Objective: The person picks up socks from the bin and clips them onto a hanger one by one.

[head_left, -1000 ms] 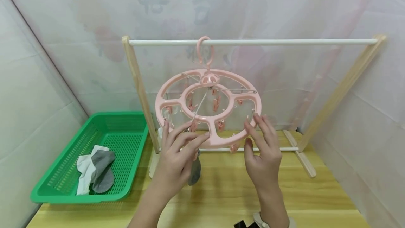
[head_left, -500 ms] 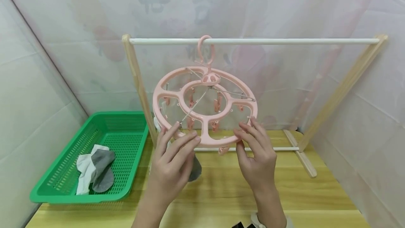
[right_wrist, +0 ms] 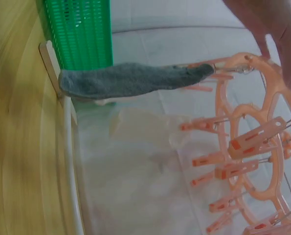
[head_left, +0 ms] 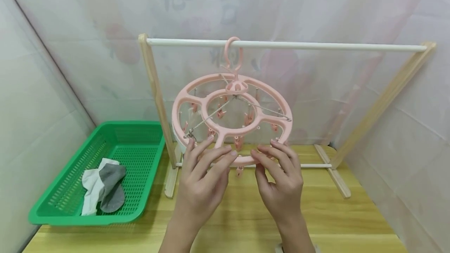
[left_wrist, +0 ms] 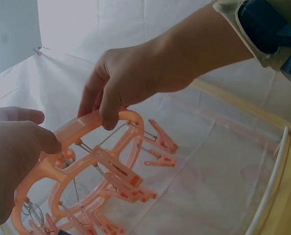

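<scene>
1. I see the pink round clip hanger [head_left: 232, 122] hanging by its hook [head_left: 233, 52] from the white rail [head_left: 316, 45] of the wooden drying rack [head_left: 154, 89]. The rack stands on the bench [head_left: 316, 214].
2. My left hand [head_left: 204, 184] is at the near rim of the hanger, on its left part. Its fingers [head_left: 211, 157] lie over the rim, rather straight. In the left wrist view the thumb [left_wrist: 37, 137] presses on the rim, so this hand grasps the hanger lightly.
3. My right hand [head_left: 281, 182] is at the near rim too, just beside the left one. Its fingers [head_left: 270, 155] bend over the rim and the thumb is under it; the left wrist view shows this pinch on the pink ring [left_wrist: 111, 117] clearly.
4. The hanger is tilted, with the near rim lower than the far side. Many small pink clips [right_wrist: 223, 171] hang under the ring.
5. In the right wrist view a grey sock [right_wrist: 130, 79] is held by one clip at the rim of the hanger. In the head view this sock is hidden behind my left hand.
6. A green basket [head_left: 70, 214] stands on the bench at the left of the rack, well apart from the hands. In it lie a white sock [head_left: 89, 184] and another grey sock [head_left: 112, 190], touching each other.
</scene>
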Available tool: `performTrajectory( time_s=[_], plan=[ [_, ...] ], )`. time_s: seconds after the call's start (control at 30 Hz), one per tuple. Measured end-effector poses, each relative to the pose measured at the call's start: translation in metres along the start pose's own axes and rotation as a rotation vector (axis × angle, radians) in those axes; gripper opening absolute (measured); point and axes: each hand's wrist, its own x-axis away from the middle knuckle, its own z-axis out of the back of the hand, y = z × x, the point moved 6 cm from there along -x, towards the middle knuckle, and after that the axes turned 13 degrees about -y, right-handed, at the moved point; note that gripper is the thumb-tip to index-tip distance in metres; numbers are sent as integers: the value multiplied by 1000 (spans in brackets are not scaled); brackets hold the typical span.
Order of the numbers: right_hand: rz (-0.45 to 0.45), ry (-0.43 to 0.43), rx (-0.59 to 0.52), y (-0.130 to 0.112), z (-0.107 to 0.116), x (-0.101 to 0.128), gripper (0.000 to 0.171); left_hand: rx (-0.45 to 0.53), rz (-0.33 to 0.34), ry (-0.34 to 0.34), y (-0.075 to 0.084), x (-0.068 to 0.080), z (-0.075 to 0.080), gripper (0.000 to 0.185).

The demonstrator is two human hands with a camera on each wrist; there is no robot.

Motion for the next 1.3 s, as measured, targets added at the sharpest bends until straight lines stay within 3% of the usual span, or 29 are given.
performTrajectory(
  time_s=[0.2,0.37,0.47,0.6,0.7,0.77,0.87,1.0,1.13,1.3],
  plan=[
    [21,32,3,-7,3,-4,21,15,38,-31,-9,2,-2,26],
    [35,65,-3,-12,6,-11,20,15,57,-27,-15,3,-1,14],
    [57,194,-46,-15,11,-13,16,16,58,-15,-16,3,1,15],
    [47,417,-210,-11,20,-9,12,22,61,-1,-15,3,3,17],
    [12,453,-358,1,21,-4,16,25,66,-2,-15,2,4,16],
    [-1,397,-438,10,16,-1,17,24,70,-3,-16,1,4,16],
    [-15,238,-536,22,3,4,16,21,73,-1,-16,2,5,16],
    [-81,-40,-568,29,-15,13,15,23,69,2,-15,4,4,16],
    [-201,-284,-596,31,-28,20,26,36,71,-3,-14,5,3,16],
    [-311,-465,-645,30,-38,26,39,48,86,-12,-14,7,3,17]
  ],
)
